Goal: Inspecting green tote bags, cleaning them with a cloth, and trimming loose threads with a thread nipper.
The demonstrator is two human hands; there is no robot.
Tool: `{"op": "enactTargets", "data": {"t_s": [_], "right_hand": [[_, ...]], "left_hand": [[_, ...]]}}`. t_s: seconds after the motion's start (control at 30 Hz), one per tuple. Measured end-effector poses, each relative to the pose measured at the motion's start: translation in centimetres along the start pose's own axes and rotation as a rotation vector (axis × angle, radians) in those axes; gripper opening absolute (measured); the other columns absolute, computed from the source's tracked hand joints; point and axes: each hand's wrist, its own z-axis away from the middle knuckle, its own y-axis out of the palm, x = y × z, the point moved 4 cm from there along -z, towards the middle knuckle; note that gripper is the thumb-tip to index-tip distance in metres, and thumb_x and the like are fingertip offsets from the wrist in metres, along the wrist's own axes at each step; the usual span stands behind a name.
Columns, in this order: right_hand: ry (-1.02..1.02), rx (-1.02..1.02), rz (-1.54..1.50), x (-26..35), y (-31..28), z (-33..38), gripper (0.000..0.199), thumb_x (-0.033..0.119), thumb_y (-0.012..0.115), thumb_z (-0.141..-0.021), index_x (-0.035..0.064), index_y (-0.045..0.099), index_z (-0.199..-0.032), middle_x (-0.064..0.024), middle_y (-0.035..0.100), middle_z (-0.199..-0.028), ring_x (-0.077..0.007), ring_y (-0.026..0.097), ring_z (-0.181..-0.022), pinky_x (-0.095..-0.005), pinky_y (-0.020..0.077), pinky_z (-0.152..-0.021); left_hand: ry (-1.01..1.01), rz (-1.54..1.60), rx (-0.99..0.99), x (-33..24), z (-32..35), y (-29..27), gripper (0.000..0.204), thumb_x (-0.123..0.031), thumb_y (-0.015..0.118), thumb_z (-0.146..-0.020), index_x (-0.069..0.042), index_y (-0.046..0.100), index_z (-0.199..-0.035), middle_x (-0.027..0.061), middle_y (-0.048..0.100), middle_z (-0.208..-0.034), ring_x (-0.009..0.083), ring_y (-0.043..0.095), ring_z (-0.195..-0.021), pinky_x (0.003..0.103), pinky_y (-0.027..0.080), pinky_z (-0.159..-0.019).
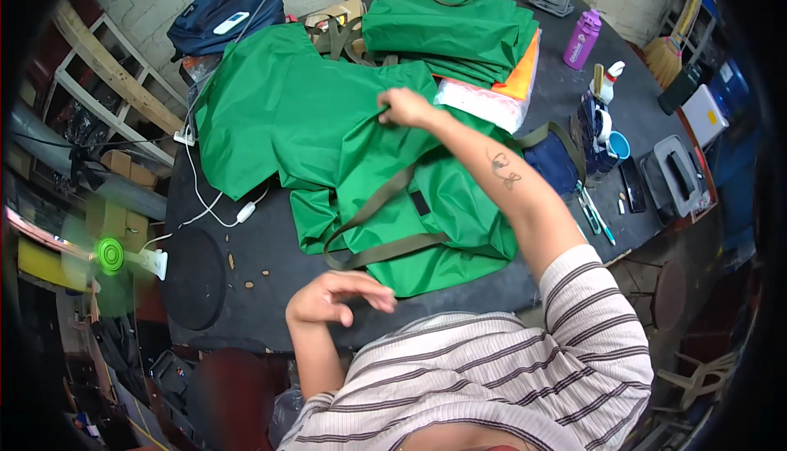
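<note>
Green bag fabric (328,123) spreads across the dark table in loose, overlapping folds. My right hand (406,108) reaches over it and is closed on a raised fold of the cloth, with fingers pinched together. Nearer to me lies a green bag (459,221) with an olive strap (373,205) looped over it and a small black patch (420,202) on its surface. Just off that bag's near edge hovers my left hand (336,297), holding nothing, its thumb and fingers apart and slightly bent.
Folded green bags (451,29) are stacked at the back, beside a purple bottle (582,39). A blue cup (617,146), pens (594,213) and a grey case (674,174) stand or lie on the right. A white cord (201,193) and a green fan (111,256) are on the left.
</note>
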Motion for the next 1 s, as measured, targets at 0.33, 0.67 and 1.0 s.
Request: {"op": "enactTargets", "data": {"t_s": [0.33, 0.67, 1.0], "right_hand": [[-0.440, -0.330, -0.550, 3.8, -30.9, -0.5, 0.038, 0.031, 0.057, -0.089, 0.0037, 0.059, -0.116, -0.0030, 0.060, -0.086, -0.0106, 0.047, -0.055, -0.0272, 0.0419, -0.052], [-0.098, -0.453, -0.908, -0.4, -36.9, 5.3, 0.024, 0.025, 0.055, -0.093, 0.0077, 0.057, -0.109, -0.0007, 0.060, -0.086, -0.0087, 0.053, -0.055, -0.0220, 0.0437, -0.047], [-0.102, -0.040, -0.940, 2.7, -33.7, 2.7, 0.029, 0.033, 0.059, -0.088, 0.0050, 0.066, -0.095, -0.0067, 0.068, -0.084, -0.0139, 0.063, -0.069, -0.0302, 0.0537, -0.065]], "left_hand": [[0.132, -0.235, -0.908, 1.7, -3.3, -9.8, 0.057, -0.040, 0.056, -0.092, -0.007, 0.039, -0.135, 0.0067, 0.049, -0.112, 0.0162, 0.049, -0.102, 0.031, 0.043, -0.086], [0.346, -0.053, -1.042, -7.3, -13.5, -19.9, 0.079, -0.017, 0.075, -0.078, -0.006, 0.025, -0.138, 0.0048, 0.055, -0.091, 0.0108, 0.051, -0.063, 0.026, 0.047, -0.056], [0.437, -0.600, -0.623, -15.8, -19.8, -11.7, 0.071, -0.032, 0.073, -0.077, -0.002, 0.043, -0.134, 0.0168, 0.051, -0.126, 0.0231, 0.053, -0.110, 0.035, 0.043, -0.094]]}}
